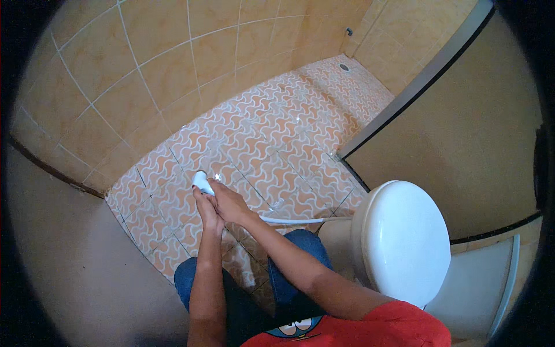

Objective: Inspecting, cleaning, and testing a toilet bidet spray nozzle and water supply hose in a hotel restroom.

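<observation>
Both my hands are together in front of my knees, closed about a white bidet sprayer (201, 181). Its head sticks out beyond my fingers, pointing away toward the wall. My left hand (207, 211) supports it from the left and below. From the right, my right hand (229, 203) wraps over the handle, and its grip hides most of that part. A white hose (292, 220) emerges beside my right wrist and runs to the right, toward the toilet.
The toilet (407, 240), white lid down, stands at my right. Behind it are a brown partition (462, 133) with a grey metal edge and a pale panel (477, 283). Shiny spots mark the patterned tile floor (254, 133). A drain (344, 67) lies far back; tan tiled walls (156, 63) enclose it.
</observation>
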A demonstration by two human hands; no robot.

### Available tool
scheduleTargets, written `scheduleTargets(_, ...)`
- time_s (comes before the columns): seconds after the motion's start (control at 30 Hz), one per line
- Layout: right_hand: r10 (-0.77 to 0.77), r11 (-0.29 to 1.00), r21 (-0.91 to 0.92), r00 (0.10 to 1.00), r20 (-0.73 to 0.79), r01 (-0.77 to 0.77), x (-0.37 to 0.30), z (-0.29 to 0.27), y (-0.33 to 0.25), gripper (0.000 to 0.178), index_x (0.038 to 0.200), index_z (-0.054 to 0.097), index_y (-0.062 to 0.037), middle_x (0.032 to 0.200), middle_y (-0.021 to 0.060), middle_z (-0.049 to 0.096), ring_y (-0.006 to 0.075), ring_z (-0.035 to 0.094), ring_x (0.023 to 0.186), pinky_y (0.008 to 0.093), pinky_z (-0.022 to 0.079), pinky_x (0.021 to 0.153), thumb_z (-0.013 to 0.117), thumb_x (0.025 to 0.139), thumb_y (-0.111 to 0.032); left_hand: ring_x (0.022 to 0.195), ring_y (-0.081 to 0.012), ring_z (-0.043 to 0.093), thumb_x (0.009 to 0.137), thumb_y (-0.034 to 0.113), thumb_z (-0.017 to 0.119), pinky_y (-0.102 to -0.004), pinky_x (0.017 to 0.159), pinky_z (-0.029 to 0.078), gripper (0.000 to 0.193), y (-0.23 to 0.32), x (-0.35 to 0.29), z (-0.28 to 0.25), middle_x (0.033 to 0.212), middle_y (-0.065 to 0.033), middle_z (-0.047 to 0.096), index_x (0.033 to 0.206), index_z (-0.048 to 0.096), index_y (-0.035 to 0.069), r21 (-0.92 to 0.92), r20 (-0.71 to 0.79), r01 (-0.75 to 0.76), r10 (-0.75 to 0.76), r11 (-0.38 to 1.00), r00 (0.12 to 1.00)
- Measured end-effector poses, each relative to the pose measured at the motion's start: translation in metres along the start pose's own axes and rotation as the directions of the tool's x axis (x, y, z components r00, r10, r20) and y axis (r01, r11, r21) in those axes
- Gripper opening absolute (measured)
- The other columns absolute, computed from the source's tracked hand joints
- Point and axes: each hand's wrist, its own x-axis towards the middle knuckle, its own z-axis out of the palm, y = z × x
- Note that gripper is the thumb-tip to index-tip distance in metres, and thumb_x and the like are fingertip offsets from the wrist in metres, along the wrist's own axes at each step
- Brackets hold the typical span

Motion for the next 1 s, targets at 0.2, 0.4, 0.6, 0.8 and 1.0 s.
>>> scheduleTargets(0.2, 0.141, 0.984, -0.1, 0.987, -0.081, -0.148, -0.003, -0.012, -0.018, 0.051, 0.121, 0.031, -0.0007, 0.11, 0.0276, 0.045, 0.0387, 0.05, 0.095, 0.0442, 0.043, 0.073, 0.045, 0.083, -0.032, 0.034, -0.0061, 0.031, 0.085, 0.049, 0.035, -0.0223, 0.035, 0.027, 0.046, -0.003, 0.01, -0.003, 0.038, 0.0065, 0.03, 0.05, 0.033, 0.018, 0.093, 0.073, -0.011, 0.005, 0.996, 0.997)
scheduleTargets(0.4, 0.143, 0.98, -0.118, 0.979, -0.143, -0.161, -0.006, -0.017, -0.019, 0.049, 0.119, 0.032, -0.0007, 0.107, 0.0266, 0.046, 0.0393, 0.053, 0.086, 0.0446, 0.045, 0.066, 0.044, 0.083, -0.033, 0.032, -0.0054, 0.025, 0.085, 0.048, 0.036, -0.0216, 0.034, 0.022, 0.048, -0.008, 0.011, 0.003, 0.038, 0.0079, 0.026, 0.046, 0.028, 0.02, 0.131, 0.049, -0.047, 0.041, 0.99, 0.998)
scheduleTargets(0.6, 0.151, 0.969, -0.161, 0.966, -0.212, -0.187, -0.007, -0.014, -0.012, 0.05, 0.119, 0.031, -0.0011, 0.108, 0.0263, 0.046, 0.0396, 0.053, 0.087, 0.045, 0.045, 0.067, 0.044, 0.083, -0.033, 0.033, -0.0044, 0.025, 0.084, 0.047, 0.038, -0.0211, 0.034, 0.022, 0.043, -0.021, 0.026, 0.0, 0.041, 0.0086, 0.026, 0.051, 0.032, 0.02, 0.029, 0.03, 0.014, -0.014, 0.999, 0.999)
scheduleTargets(0.8, 0.203, 0.963, -0.14, 0.964, -0.17, -0.228, -0.009, -0.019, -0.02, 0.05, 0.12, 0.03, -0.0021, 0.111, 0.027, 0.045, 0.0397, 0.053, 0.088, 0.0454, 0.045, 0.069, 0.044, 0.083, -0.032, 0.034, -0.0032, 0.026, 0.085, 0.045, 0.039, -0.0208, 0.033, 0.023, 0.04, -0.019, 0.022, -0.002, 0.041, 0.0096, 0.026, 0.055, 0.035, 0.019, 0.052, 0.1, 0.032, -0.037, 0.998, 0.994)
scheduleTargets(1.0, 0.229, 0.956, -0.142, 0.957, -0.177, -0.255, -0.009, -0.023, -0.019, 0.05, 0.12, 0.03, -0.0027, 0.112, 0.0277, 0.044, 0.0401, 0.053, 0.089, 0.046, 0.045, 0.068, 0.044, 0.083, -0.032, 0.033, -0.0036, 0.027, 0.085, 0.046, 0.037, -0.0212, 0.033, 0.024, 0.041, -0.016, 0.019, 0.007, 0.04, 0.0091, 0.027, 0.053, 0.034, 0.02, 0.076, 0.093, 0.039, -0.046, 0.996, 0.995)
